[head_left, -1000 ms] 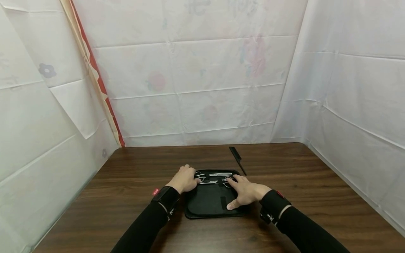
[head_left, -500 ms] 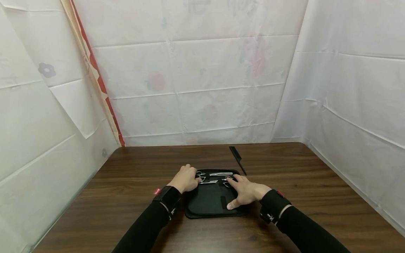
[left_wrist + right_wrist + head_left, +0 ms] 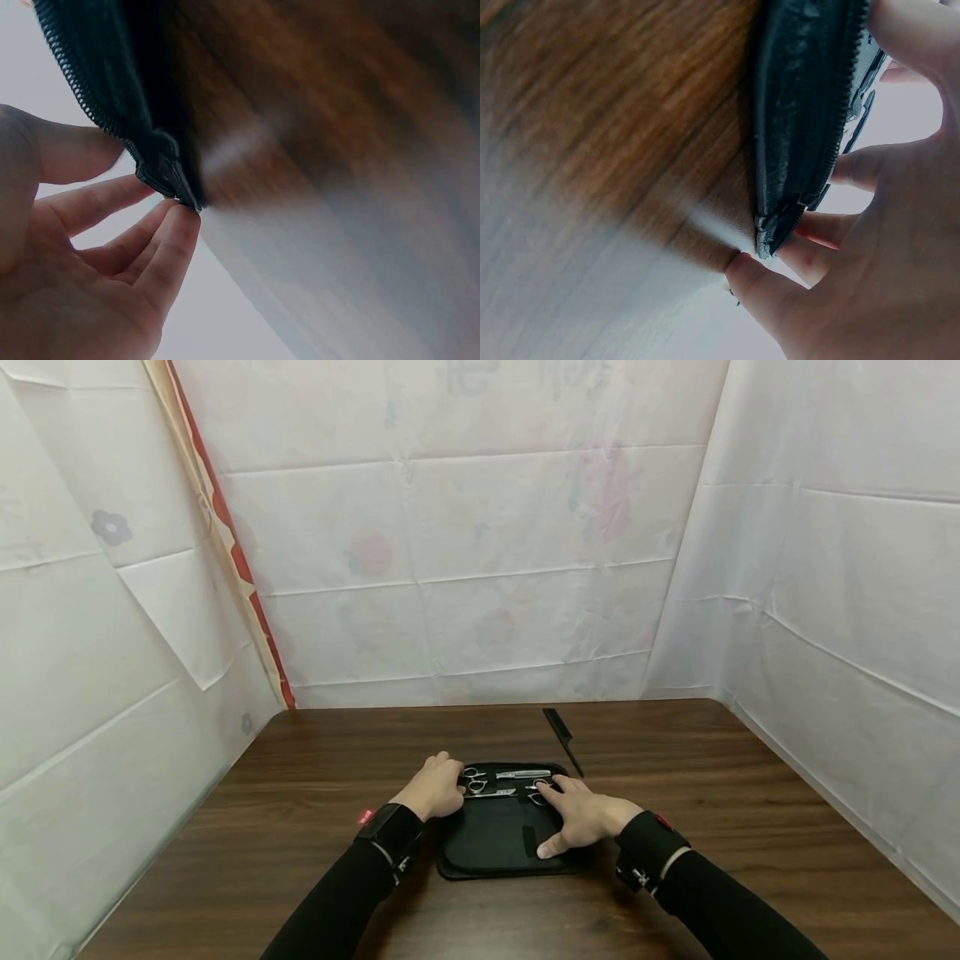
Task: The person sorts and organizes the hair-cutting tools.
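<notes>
Black zip case (image 3: 491, 847) is laid flat on the table (image 3: 300, 877), inner face up; silver scissors (image 3: 497, 792) are carried across its far part. Far left edge is pinched in the left grip (image 3: 437, 787), by the zip teeth (image 3: 69, 75). Right side is covered by the right grip (image 3: 581, 817), spread wide. Judged light, walls flexible, surface slightly slick: best held by both side edges, kept level. Beyond the case, a black comb (image 3: 559, 727) is seen; white sheeting (image 3: 480, 552) is hung behind.
</notes>
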`<state>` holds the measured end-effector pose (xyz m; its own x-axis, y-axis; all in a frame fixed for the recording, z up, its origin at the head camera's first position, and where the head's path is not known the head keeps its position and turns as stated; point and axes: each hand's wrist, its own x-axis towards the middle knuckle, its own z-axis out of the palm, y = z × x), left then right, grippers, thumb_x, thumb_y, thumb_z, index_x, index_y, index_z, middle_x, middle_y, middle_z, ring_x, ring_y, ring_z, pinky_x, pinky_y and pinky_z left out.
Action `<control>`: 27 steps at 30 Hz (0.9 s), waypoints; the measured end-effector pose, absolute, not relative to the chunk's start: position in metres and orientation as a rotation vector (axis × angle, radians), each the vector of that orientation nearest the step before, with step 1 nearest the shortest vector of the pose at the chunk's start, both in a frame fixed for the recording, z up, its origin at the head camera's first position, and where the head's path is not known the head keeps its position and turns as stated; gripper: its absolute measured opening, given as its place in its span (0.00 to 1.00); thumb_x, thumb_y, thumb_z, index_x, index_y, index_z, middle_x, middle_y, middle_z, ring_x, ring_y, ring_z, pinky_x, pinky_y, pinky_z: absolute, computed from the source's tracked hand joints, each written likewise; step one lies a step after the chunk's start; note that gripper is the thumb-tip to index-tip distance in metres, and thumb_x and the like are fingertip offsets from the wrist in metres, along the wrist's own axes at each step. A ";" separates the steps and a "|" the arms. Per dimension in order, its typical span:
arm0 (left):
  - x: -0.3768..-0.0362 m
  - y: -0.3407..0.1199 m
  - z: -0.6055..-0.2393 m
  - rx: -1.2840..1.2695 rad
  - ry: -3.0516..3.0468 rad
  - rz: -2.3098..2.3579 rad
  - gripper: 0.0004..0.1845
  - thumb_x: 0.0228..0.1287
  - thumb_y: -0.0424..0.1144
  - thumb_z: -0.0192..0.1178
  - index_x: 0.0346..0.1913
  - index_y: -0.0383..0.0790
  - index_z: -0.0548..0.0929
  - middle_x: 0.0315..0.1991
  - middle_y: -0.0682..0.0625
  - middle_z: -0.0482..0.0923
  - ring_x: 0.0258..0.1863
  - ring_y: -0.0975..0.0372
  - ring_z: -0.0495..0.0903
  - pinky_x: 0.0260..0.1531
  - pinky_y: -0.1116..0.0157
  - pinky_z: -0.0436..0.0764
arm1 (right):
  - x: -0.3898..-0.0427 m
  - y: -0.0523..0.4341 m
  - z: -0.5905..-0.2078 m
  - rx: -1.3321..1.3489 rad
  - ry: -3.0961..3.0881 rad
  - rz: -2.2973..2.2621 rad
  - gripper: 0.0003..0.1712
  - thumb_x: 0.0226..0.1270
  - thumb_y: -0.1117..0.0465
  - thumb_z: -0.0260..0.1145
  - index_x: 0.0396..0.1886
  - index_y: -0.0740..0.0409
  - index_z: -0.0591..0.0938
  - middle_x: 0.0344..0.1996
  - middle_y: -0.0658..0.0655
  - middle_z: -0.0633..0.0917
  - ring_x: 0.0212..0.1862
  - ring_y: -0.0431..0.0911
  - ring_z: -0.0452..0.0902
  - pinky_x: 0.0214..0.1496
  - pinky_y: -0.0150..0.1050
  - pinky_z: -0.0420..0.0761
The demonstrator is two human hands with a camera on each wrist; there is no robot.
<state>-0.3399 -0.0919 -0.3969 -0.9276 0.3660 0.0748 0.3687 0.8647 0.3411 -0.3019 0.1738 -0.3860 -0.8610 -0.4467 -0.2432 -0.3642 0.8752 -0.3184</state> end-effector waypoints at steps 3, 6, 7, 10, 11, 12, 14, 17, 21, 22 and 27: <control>-0.340 -0.094 -0.398 -0.605 -3.030 -0.553 0.18 0.67 0.26 0.57 0.59 0.28 0.81 0.52 0.37 0.76 0.58 0.42 0.72 0.60 0.48 0.74 | -0.302 0.174 -0.386 -0.605 2.735 -0.382 0.59 0.56 0.39 0.78 0.80 0.57 0.60 0.78 0.67 0.55 0.78 0.64 0.48 0.69 0.63 0.65; -0.341 -0.096 -0.398 -0.604 -3.030 -0.561 0.19 0.65 0.23 0.56 0.58 0.28 0.81 0.53 0.37 0.76 0.59 0.42 0.72 0.60 0.48 0.74 | -0.301 0.174 -0.386 -0.608 2.736 -0.387 0.59 0.56 0.39 0.78 0.80 0.57 0.60 0.78 0.67 0.55 0.78 0.64 0.49 0.69 0.63 0.65; -0.341 -0.097 -0.398 -0.603 -3.031 -0.563 0.19 0.65 0.23 0.55 0.58 0.28 0.81 0.53 0.37 0.76 0.59 0.42 0.72 0.60 0.48 0.74 | -0.301 0.174 -0.386 -0.609 2.736 -0.388 0.59 0.56 0.40 0.78 0.80 0.57 0.60 0.78 0.67 0.55 0.78 0.64 0.48 0.69 0.63 0.65; -0.340 -0.097 -0.398 -0.602 -3.029 -0.559 0.19 0.65 0.24 0.55 0.59 0.27 0.81 0.54 0.36 0.76 0.60 0.41 0.72 0.60 0.47 0.74 | -0.301 0.174 -0.386 -0.611 2.734 -0.389 0.59 0.56 0.40 0.78 0.80 0.57 0.60 0.78 0.67 0.55 0.78 0.64 0.48 0.69 0.64 0.65; -0.340 -0.098 -0.398 -0.604 -3.030 -0.556 0.19 0.66 0.24 0.55 0.59 0.27 0.81 0.54 0.36 0.76 0.60 0.41 0.72 0.60 0.47 0.74 | -0.301 0.174 -0.386 -0.610 2.734 -0.390 0.59 0.56 0.40 0.78 0.81 0.57 0.60 0.78 0.67 0.54 0.78 0.64 0.48 0.69 0.64 0.65; -0.339 -0.098 -0.398 -0.604 -3.031 -0.557 0.19 0.66 0.24 0.56 0.60 0.27 0.80 0.55 0.35 0.75 0.60 0.41 0.72 0.60 0.47 0.74 | -0.301 0.175 -0.386 -0.608 2.733 -0.389 0.59 0.57 0.40 0.77 0.81 0.57 0.60 0.78 0.66 0.54 0.78 0.64 0.48 0.69 0.64 0.65; -0.337 -0.098 -0.397 -0.611 -3.031 -0.552 0.20 0.67 0.25 0.56 0.60 0.26 0.79 0.55 0.34 0.75 0.60 0.40 0.72 0.61 0.46 0.74 | -0.301 0.175 -0.385 -0.606 2.733 -0.389 0.59 0.57 0.40 0.78 0.81 0.57 0.60 0.78 0.66 0.54 0.78 0.64 0.48 0.69 0.64 0.65; -0.332 -0.099 -0.395 -0.623 -3.031 -0.553 0.19 0.67 0.25 0.56 0.59 0.25 0.80 0.52 0.34 0.75 0.58 0.41 0.74 0.58 0.47 0.75 | -0.301 0.175 -0.385 -0.608 2.734 -0.387 0.59 0.56 0.40 0.78 0.81 0.57 0.60 0.78 0.66 0.55 0.78 0.64 0.48 0.69 0.63 0.65; -0.324 -0.097 -0.393 -0.647 -3.035 -0.519 0.15 0.67 0.26 0.56 0.55 0.25 0.82 0.48 0.37 0.75 0.52 0.44 0.75 0.51 0.49 0.77 | -0.301 0.175 -0.386 -0.621 2.733 -0.378 0.59 0.57 0.40 0.78 0.80 0.58 0.60 0.78 0.67 0.55 0.78 0.64 0.48 0.70 0.63 0.65; -0.322 -0.096 -0.392 -0.657 -3.041 -0.500 0.15 0.67 0.26 0.57 0.55 0.26 0.82 0.48 0.37 0.75 0.52 0.44 0.75 0.51 0.50 0.77 | -0.301 0.175 -0.386 -0.625 2.734 -0.376 0.59 0.57 0.40 0.78 0.80 0.58 0.60 0.78 0.67 0.55 0.78 0.64 0.49 0.70 0.63 0.65; -0.312 -0.091 -0.389 -0.704 -3.090 -0.395 0.23 0.71 0.40 0.62 0.62 0.29 0.79 0.58 0.38 0.74 0.60 0.45 0.72 0.57 0.49 0.77 | -0.301 0.175 -0.387 -0.627 2.738 -0.371 0.60 0.56 0.39 0.78 0.80 0.58 0.60 0.78 0.67 0.55 0.78 0.64 0.49 0.70 0.63 0.65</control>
<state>-0.3124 -0.0907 -0.3889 -0.9016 0.4325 0.0040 0.4196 0.8724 0.2506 -0.3014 0.1753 -0.3866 -0.8572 -0.4575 -0.2364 -0.3780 0.8708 -0.3145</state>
